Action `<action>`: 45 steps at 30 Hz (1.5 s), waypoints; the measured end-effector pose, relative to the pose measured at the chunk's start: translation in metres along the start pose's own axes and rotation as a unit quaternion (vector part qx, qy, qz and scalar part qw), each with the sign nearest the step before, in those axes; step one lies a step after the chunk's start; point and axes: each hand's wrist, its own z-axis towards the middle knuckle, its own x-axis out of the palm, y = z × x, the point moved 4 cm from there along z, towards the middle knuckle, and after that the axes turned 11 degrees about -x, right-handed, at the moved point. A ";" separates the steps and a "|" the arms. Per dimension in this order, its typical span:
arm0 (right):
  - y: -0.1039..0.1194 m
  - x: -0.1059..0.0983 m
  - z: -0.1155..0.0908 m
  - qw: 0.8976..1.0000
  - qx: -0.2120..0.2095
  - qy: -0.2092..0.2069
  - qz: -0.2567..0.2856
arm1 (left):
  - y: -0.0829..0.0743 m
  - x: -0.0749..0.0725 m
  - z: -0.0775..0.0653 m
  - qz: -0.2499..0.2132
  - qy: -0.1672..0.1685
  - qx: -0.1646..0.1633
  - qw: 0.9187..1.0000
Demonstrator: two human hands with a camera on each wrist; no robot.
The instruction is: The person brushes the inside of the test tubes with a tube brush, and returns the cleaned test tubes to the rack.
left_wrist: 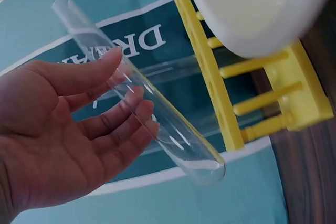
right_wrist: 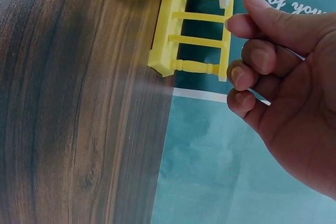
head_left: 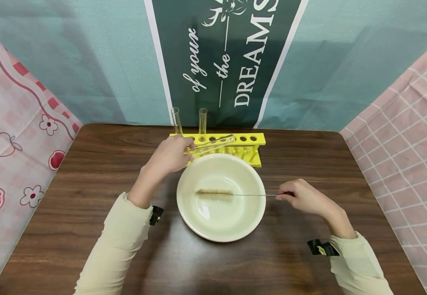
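My left hand (head_left: 171,153) pinches a clear glass test tube (left_wrist: 176,129) between thumb and fingers. The tube slants above the front of a yellow test tube rack (head_left: 258,139), its rounded end pointing away from the palm in the left wrist view. At the right, my right hand (head_left: 302,198) grips the twisted wire handle (head_left: 254,195) of a test tube brush between thumb and index finger. The brush's tan bristles (head_left: 214,192) lie level over the inside of a white bowl (head_left: 185,205). Only a short piece of wire shows in the right wrist view.
Two upright test tubes, one at the rack's left end (head_left: 176,121) and one beside it (head_left: 203,121), stand in the rack behind the bowl. Everything is on a dark wooden table (head_left: 291,262). A teal cloth (head_left: 117,82) with printed lettering hangs at the back.
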 end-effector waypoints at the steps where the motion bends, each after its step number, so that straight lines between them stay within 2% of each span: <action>1: 0.000 0.000 0.000 1.000 -0.001 -0.001 -0.001 | 0.003 0.001 -0.001 0.004 0.003 0.000 1.000; 7: -0.001 0.000 -0.002 1.000 0.002 -0.006 0.008 | 0.020 0.005 -0.008 0.007 0.017 0.000 1.000; 14: -0.004 -0.001 -0.005 1.000 0.010 -0.026 0.010 | 0.039 0.011 -0.015 -0.002 0.032 -0.020 0.999; 22: -0.009 -0.003 -0.010 0.994 -0.025 -0.104 -0.022 | 0.059 0.021 -0.020 0.000 0.057 -0.040 0.998; 25: -0.011 -0.005 -0.013 0.991 -0.026 -0.126 -0.026 | 0.065 0.024 -0.022 -0.006 0.062 -0.044 0.997; 32: -0.017 -0.014 -0.020 0.988 0.002 -0.157 -0.006 | 0.077 0.029 -0.025 -0.017 0.060 -0.042 0.997; 39: -0.024 -0.023 -0.029 0.980 0.010 -0.197 0.027 | 0.087 0.028 -0.028 -0.039 0.037 -0.041 0.998; 45: -0.009 -0.032 -0.028 0.974 0.008 -0.211 0.078 | 0.090 0.027 -0.028 -0.031 0.022 -0.023 0.999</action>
